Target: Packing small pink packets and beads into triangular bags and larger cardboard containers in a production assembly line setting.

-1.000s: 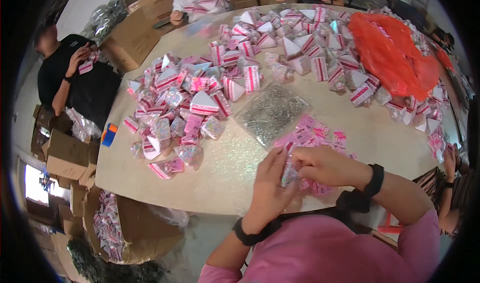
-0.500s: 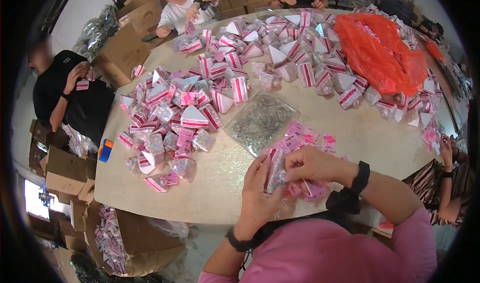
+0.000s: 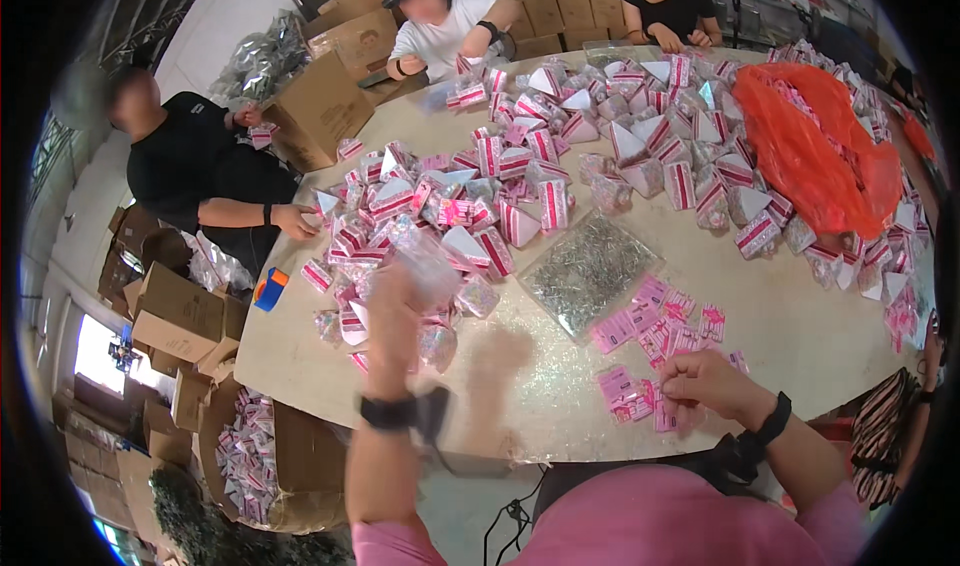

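My left hand (image 3: pixel 393 301), blurred by motion, is at the near edge of the pile on the left. A blurred clear plastic bag (image 3: pixel 430 271) is at its fingertips and appears to be in its grip; the fingers are smeared. My right hand (image 3: pixel 715 386) is low over several pink printed cards (image 3: pixel 655 331), its thumb and fingers pinched at the edge of a pink card (image 3: pixel 665 413). Between the hands and the piles lies a flat clear bag of small thin metallic pieces (image 3: pixel 590 274). The pile holds wedge-shaped packets (image 3: pixel 520 224) with pink and white stripes, many in clear wrapping.
A red plastic bag (image 3: pixel 815 156) lies on the pile at the right. A blue and orange tape roll (image 3: pixel 270 289) is at the table's left edge. An open carton (image 3: pixel 310 476) with packets stands below it. Co-workers sit or stand around the table (image 3: pixel 330 386).
My left hand has swung left to the pile with the bag, away from my right hand. My right hand has come down onto the pink cards. The whole view has shifted.
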The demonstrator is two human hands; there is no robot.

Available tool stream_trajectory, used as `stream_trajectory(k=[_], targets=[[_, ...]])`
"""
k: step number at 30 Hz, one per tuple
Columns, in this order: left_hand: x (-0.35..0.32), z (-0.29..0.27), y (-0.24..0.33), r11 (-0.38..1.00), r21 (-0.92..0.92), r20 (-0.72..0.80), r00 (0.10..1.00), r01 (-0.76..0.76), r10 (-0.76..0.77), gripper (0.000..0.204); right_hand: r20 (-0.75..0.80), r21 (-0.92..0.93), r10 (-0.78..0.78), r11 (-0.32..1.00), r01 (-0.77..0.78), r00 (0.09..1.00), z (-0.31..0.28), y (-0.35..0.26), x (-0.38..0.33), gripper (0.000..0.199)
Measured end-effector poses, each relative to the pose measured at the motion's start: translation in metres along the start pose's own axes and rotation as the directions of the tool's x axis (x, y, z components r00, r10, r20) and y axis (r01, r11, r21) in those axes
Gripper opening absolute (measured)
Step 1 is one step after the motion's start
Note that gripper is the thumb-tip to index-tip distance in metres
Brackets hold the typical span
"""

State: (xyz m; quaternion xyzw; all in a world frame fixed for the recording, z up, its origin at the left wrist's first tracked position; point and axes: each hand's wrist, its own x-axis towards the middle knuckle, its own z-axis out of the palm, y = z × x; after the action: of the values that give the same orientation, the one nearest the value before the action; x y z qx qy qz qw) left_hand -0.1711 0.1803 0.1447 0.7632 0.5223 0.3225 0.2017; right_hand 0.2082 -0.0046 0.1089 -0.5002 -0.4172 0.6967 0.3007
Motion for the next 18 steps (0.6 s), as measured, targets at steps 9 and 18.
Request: stream_trajectory(k=[9, 18], targets=[[0.013, -0.014, -0.06, 0.907, -0.182, -0.159, 0.899, 0.379, -0.407, 0.071, -0.016, 0.115, 0.074, 0.991, -0.072, 0.997, 0.011, 0.027, -0.006, 0.012], [-0.054, 0.093, -0.019, 0.662, 0.661, 0.322, 0.931, -0.352, 0.174, 0.063, -0.066, 0.036, 0.119, 0.992, -0.117, 0.991, 0.007, 0.048, -0.018, 0.011]])
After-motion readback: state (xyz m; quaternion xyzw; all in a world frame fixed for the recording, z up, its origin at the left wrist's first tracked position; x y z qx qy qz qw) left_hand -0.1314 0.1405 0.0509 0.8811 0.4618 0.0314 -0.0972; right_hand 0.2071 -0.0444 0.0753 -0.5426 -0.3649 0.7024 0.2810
